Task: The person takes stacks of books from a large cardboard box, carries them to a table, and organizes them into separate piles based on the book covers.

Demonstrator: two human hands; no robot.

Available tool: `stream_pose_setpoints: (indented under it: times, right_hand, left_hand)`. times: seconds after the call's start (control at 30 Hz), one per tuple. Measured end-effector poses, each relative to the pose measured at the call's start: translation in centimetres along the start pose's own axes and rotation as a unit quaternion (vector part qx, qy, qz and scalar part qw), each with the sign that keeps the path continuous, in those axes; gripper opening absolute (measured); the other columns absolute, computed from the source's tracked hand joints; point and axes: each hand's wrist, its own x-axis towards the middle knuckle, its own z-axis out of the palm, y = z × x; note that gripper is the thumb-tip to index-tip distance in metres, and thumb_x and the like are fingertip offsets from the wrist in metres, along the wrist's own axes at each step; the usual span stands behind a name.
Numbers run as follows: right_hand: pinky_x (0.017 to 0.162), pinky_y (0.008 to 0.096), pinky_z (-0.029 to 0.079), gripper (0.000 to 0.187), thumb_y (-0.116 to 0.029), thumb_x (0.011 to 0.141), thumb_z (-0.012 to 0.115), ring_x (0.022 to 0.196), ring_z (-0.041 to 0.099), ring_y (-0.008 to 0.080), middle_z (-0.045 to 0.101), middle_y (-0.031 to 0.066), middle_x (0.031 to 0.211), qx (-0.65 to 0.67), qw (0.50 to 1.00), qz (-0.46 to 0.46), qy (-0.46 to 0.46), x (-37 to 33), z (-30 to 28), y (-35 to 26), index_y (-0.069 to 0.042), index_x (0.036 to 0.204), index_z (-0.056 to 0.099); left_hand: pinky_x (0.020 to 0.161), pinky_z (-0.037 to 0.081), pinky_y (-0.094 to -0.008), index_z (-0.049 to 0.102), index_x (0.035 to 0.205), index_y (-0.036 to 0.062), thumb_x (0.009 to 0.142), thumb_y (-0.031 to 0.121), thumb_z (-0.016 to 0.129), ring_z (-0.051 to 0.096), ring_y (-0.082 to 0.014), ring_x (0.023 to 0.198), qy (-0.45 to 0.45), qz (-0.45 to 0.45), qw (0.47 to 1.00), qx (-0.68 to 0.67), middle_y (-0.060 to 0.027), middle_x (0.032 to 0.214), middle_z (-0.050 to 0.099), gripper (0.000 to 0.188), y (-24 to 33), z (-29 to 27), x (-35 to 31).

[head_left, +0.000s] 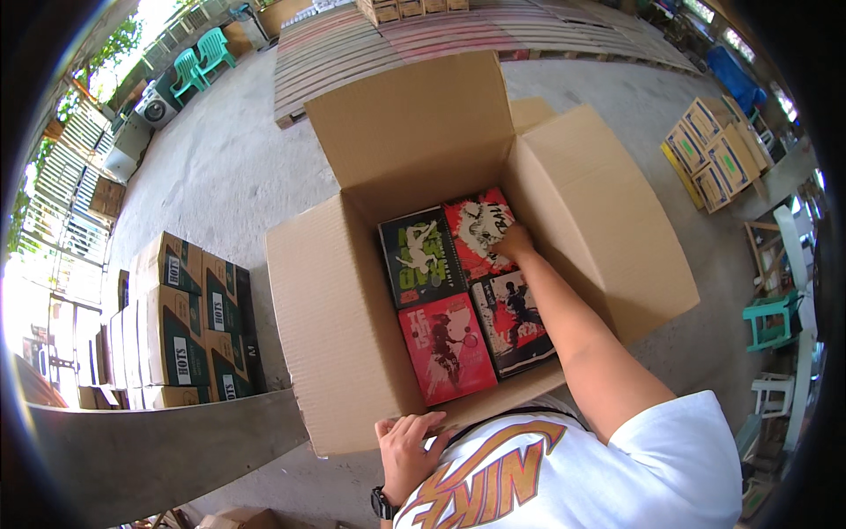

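An open cardboard box [308, 291] stands before me with its flaps spread. Inside lie notebooks in two columns: a black one with green print [414, 256], a red one with a tennis figure [448, 348], a black, white and red one [511, 322], and a red and white one [476, 225] at the far right. My right hand [514, 242] reaches into the box, its bent fingers closed at the right side of the red and white notebook; some fingertips are hidden. At the box's near edge, my left hand [410, 447] grips the near flap with curled fingers.
Printed cartons [181, 326] are stacked at left, beside a curved grey surface [176, 450]. More cartons [718, 154] stand at right. Wooden pallets [423, 40] cover the far floor. Green chairs [201, 62] and a washing machine [156, 108] are far left; a green stool [768, 319] is at right.
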Motion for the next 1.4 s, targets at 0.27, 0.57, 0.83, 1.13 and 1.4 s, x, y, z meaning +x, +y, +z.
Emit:
stream_pose_setpoints:
  times: [0.27, 0.57, 0.83, 1.13, 1.4]
  right_hand:
    - [0.078, 0.033, 0.047, 0.047, -0.028, 0.069, 0.073, 0.087, 0.061, 0.0228, 0.063, 0.0128, 0.098, 0.6, 0.753, 0.062, -0.265, 4.8, 0.7, 3.6, 0.001, 0.104, 0.059]
    - [0.089, 0.0281, 0.039, 0.053, -0.029, 0.07, 0.072, 0.108, 0.051, 0.0205, 0.057, 0.0106, 0.115, 0.604, 0.794, 0.07, -0.022, 6.2, 5.6, 3.8, 0.0, 0.111, 0.056]
    - [0.082, 0.0344, 0.046, 0.059, -0.04, 0.063, 0.075, 0.096, 0.059, 0.0289, 0.062, 0.0195, 0.099, 0.363, 0.926, 0.05, -0.088, 3.3, -4.1, 1.8, 0.002, 0.102, 0.06]
    - [0.077, 0.032, 0.048, 0.055, -0.025, 0.059, 0.078, 0.085, 0.062, 0.0255, 0.062, 0.0202, 0.091, 0.539, 0.838, 0.06, -0.063, 3.0, -4.7, 1.0, 0.008, 0.098, 0.058]
    - [0.075, 0.0333, 0.048, 0.054, -0.02, 0.048, 0.077, 0.078, 0.063, 0.0304, 0.063, 0.0211, 0.086, 0.381, 0.925, -0.007, -0.011, 0.0, -12.0, 0.3, 0.007, 0.091, 0.06]
  left_hand:
    - [0.072, 0.032, -0.0301, 0.064, 0.088, 0.0127, 0.066, 0.019, 0.073, 0.059, -0.0131, 0.067, -0.011, 0.005, 0.999, -0.033, 0.0017, 0.071, 0.063, 0.025, -0.2, -0.6, -0.2]
    - [0.072, 0.032, -0.0292, 0.064, 0.091, 0.0119, 0.066, 0.016, 0.073, 0.06, -0.013, 0.069, -0.011, -0.013, 0.998, -0.054, 0.0011, 0.074, 0.064, 0.027, 0.9, -0.6, 0.5]
    - [0.071, 0.032, -0.0301, 0.063, 0.092, 0.013, 0.069, 0.021, 0.072, 0.059, -0.0132, 0.068, 0.0, -0.001, 0.999, -0.035, 0.0015, 0.075, 0.063, 0.026, 0.9, -0.2, 0.2]
    - [0.074, 0.033, -0.0314, 0.062, 0.094, 0.0108, 0.067, 0.019, 0.072, 0.059, -0.0161, 0.074, -0.01, 0.006, 1.0, -0.025, -0.0012, 0.08, 0.063, 0.03, 1.4, -0.2, -0.4]
    - [0.086, 0.037, -0.0339, 0.055, 0.109, 0.0066, 0.065, 0.021, 0.074, 0.055, -0.0239, 0.097, 0.058, 0.078, 0.985, -0.142, -0.011, 0.108, 0.057, 0.05, 1.0, -3.9, 2.9]
